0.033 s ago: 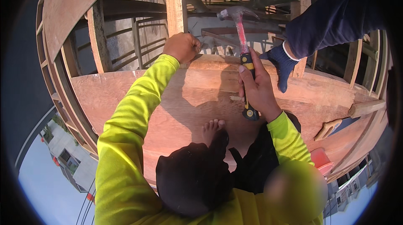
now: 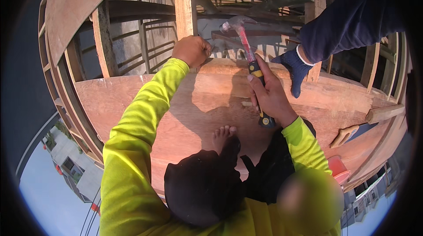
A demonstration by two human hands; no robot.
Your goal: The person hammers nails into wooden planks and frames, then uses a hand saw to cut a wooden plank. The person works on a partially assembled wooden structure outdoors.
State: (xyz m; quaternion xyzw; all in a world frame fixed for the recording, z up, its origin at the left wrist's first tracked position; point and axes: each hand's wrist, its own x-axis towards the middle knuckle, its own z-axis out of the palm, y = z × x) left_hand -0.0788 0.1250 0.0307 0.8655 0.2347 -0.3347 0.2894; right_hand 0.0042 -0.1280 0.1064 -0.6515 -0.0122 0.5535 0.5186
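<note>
At the far edge of a reddish plywood sheet [image 2: 132, 104], the worker's left hand [image 2: 191, 52] sits at the near end of a pale timber [image 2: 185, 7], fingers curled into a loose fist; I cannot tell whether anything is pinched inside. The right hand [image 2: 269, 94] is wrapped round the black-and-yellow grip of a claw hammer [image 2: 245, 44], its red shaft slanting away and its head beyond the sheet's edge, to the right of the left hand. One bare foot [image 2: 224, 137] rests on the plywood. Over to the right, another person's blue-covered foot [image 2: 295, 71] is near the hammer, and a wooden-handled saw [image 2: 345, 136] lies beside a wood block [image 2: 385, 114].
</note>
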